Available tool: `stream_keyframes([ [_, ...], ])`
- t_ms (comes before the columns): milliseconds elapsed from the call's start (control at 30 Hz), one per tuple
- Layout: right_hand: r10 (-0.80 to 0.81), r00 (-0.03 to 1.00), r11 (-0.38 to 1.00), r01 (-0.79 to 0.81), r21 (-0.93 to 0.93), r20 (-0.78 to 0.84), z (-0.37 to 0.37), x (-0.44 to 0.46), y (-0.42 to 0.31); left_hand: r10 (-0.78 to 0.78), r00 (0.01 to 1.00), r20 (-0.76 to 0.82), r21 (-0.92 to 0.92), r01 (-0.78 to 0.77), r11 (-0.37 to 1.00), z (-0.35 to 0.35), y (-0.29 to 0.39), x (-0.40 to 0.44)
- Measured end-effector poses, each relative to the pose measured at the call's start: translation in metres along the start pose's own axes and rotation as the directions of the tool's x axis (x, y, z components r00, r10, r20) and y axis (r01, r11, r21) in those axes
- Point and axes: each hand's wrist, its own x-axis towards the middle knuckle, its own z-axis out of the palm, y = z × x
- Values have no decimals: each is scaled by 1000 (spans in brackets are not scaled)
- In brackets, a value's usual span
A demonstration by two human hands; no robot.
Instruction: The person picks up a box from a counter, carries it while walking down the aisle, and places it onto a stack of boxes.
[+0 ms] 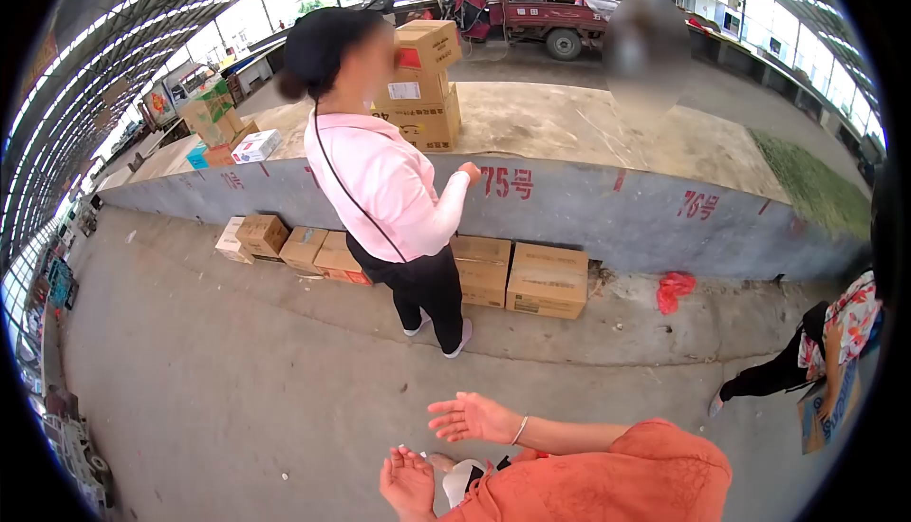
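My right hand, with a bracelet at the wrist, reaches leftward over the concrete floor. Its fingers are apart and nothing is in it. Lower down, my left hand points upward with its fingers parted and slightly bent, holding nothing that I can see. A small pale spot shows at its fingertips, too small to name. An orange sleeve covers my upper right arm. Nearest ahead stands a person in a pink top, facing right with one forearm raised, beside a long concrete platform.
Stacked cartons stand on the platform. Closed cartons line its base, near a red plastic bag. At right, a person in a floral top holds a flattened-looking carton. A red truck is parked beyond.
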Motion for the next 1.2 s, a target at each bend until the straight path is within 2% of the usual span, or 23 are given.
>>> stream_keyframes([
  [133, 1, 1000, 1000, -1, 8, -15, 27, 60, 11, 46, 999, 8, -2, -46, 999, 9, 80, 23],
  [333, 26, 999, 1000, -26, 2, 40, 81, 164, 25, 228, 973, -34, 0, -228, 974, 15, 203, 28],
  [567, 115, 990, 993, -115, -3, 85, 108, 239, 48, 383, 915, -126, -27, -389, 921, -11, 289, 22],
  [667, 139, 988, 990, -138, -18, 65, 112, 260, 46, 387, 911, -144, -62, -398, 915, -16, 302, 29],
  [967, 191, 979, 982, -190, -21, 74, 98, 362, 21, 273, 950, -150, -146, -294, 945, 7, 322, 95],
  [1200, 143, 983, 989, -147, 32, 114, 97, 487, -44, 254, 948, -192, -59, -269, 961, 52, 383, 185],
])
